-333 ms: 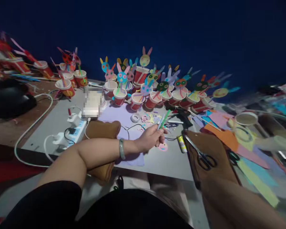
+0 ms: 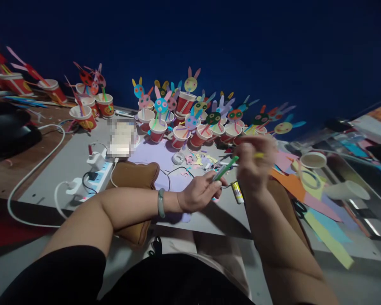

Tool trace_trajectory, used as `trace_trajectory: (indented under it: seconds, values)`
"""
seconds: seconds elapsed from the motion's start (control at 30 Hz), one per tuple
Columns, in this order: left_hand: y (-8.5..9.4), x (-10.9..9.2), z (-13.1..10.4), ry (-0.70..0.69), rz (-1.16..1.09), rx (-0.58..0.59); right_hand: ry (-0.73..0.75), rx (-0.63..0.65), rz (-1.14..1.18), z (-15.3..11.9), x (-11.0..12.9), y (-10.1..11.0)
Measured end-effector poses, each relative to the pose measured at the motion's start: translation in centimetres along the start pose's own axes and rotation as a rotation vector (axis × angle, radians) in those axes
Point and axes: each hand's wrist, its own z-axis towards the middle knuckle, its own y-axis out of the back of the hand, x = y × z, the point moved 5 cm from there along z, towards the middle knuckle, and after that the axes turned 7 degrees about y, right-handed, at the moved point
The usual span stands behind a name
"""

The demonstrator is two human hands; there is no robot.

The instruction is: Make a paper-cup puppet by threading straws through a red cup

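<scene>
The tabletop spans the middle of the frame, with cups crowded along its upper part. My right hand, right of centre, is blurred; its fingers curl by something yellow, and I cannot tell whether they grip it. My left hand, at centre, has thumb and fingers pinched closed on the green straw, which slants up and right. A yellow tube lies near, to the right.

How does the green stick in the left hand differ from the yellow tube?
The left hand holds the green stick; the yellow tube lies on the table. The stick looks slimmer than the tube. The stick's far end slants right in the picture, the tube's slants left. Both are longer than wide.
</scene>
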Motion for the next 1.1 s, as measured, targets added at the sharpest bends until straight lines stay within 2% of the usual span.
trace_trajectory:
  seconds: [0.07, 0.1, 0.17, 0.27, 0.37, 0.6, 1.1]
  values:
    - [-0.2, -0.6, -0.3, -0.062, 0.042, 0.043, 0.050, 0.200, -0.135, 0.1, -0.2, -3.2]
    - [-0.3, -0.9, -0.4, -0.086, 0.062, 0.055, 0.067, 0.359, -0.221, 0.0, -0.4, -5.3]
    - [-0.3, -1.2, -0.4, -0.115, 0.091, 0.060, 0.058, 0.551, -0.388, 0.0, -1.0, -8.6]
    - [-0.3, -1.3, -0.3, -0.108, 0.101, 0.060, 0.031, 0.717, -0.584, 0.4, -1.8, -11.9]
    - [-0.3, -1.3, -0.1, -0.099, 0.125, 0.075, 0.018, 0.798, -0.698, 1.0, -2.2, -13.6]
    - [-0.4, -1.1, -0.1, -0.072, 0.196, 0.095, 0.053, 0.871, -0.768, 1.8, -2.7, -14.6]
    - [-0.4, -1.0, -0.1, -0.063, 0.197, 0.129, 0.012, 0.812, -0.736, 2.8, -3.9, -13.7]
